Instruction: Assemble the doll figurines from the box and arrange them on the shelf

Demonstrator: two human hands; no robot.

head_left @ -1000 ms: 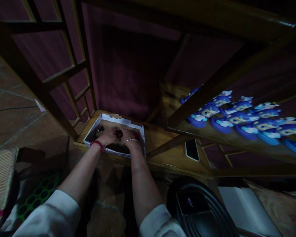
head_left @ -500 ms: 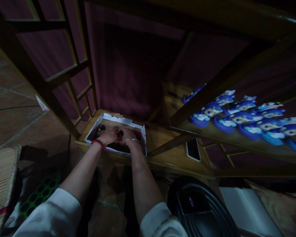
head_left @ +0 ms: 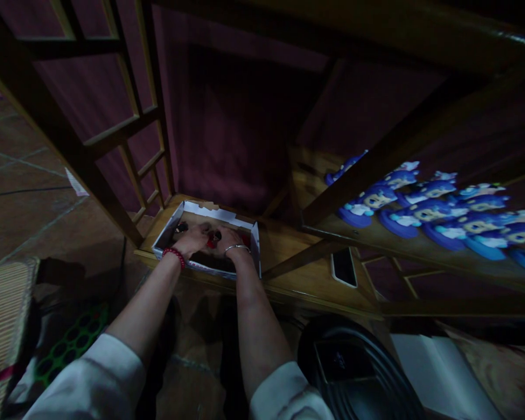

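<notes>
Both of my hands are down inside a shallow white cardboard box [head_left: 207, 210] on the low wooden shelf. My left hand [head_left: 193, 239], with a red bead bracelet at the wrist, has its fingers curled inward. Opposite it, my right hand [head_left: 228, 239], wearing a silver bangle, is also closed, its fingertips partly hidden. Between the fingertips shows a small red-and-dark item [head_left: 212, 240], too small and dim to name. A small dark object [head_left: 181, 227] lies left of my left hand, and more red [head_left: 245, 238] shows by the box's right side.
A phone [head_left: 343, 268] lies on the wooden shelf [head_left: 295, 274] to the right. Several blue figurines [head_left: 426, 213] stand on a higher shelf. Wooden lattice [head_left: 114, 131] rises at the left. On the floor are a coiled black hose or cable [head_left: 387, 373] and a green holed piece [head_left: 72, 338].
My right hand has shifted slightly right, away from the left hand, and more of the red item shows between them. My left hand has barely moved.
</notes>
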